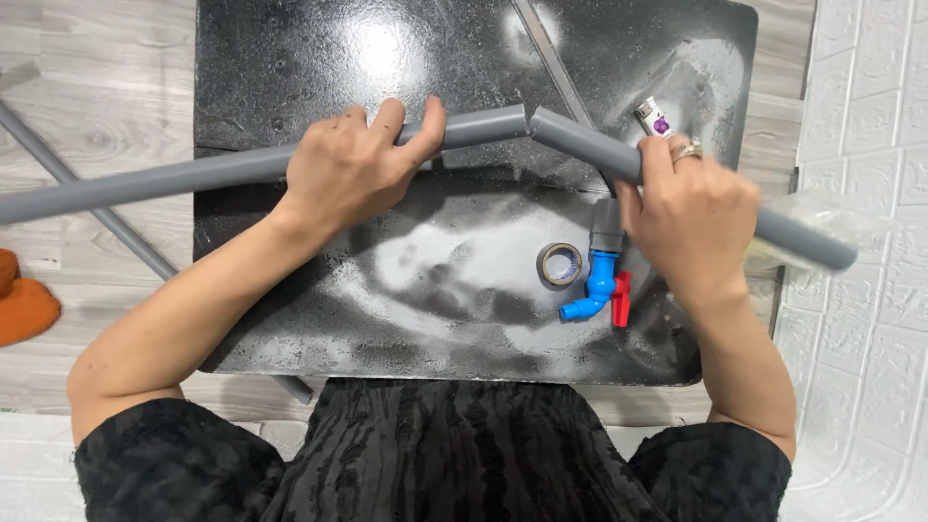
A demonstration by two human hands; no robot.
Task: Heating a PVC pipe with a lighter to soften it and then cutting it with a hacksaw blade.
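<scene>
Head view looks straight down on a black, glossy tabletop (319,58) with pale worn patches, set on a light wood-grain floor (97,68). The left hand (353,169) is clenched around a long grey pipe (174,184), fingers curled over its top near its right end; the pipe runs off to the left edge of the picture, raised above the tabletop. The right hand (691,217), with a ring on one finger, is clenched around a second grey pipe (580,140) that slopes down to the right and ends past the tabletop's edge. The two pipe ends meet just above the middle of the tabletop, touching or nearly so, at a slight angle to each other. Below the right hand a grey fitting joins a blue tap (597,285) with a red handle (622,298), lying on the tabletop. Just left of the tap lies a roll of tape (560,264). A small tube with a purple mark (655,118) shows just above the right hand's fingers. Another thin grey pipe (87,193) lies diagonally on the floor at left, passing under the tabletop. An orange cloth (24,304) sits at the left edge, and a white brick-pattern wall (870,97) runs along the right
</scene>
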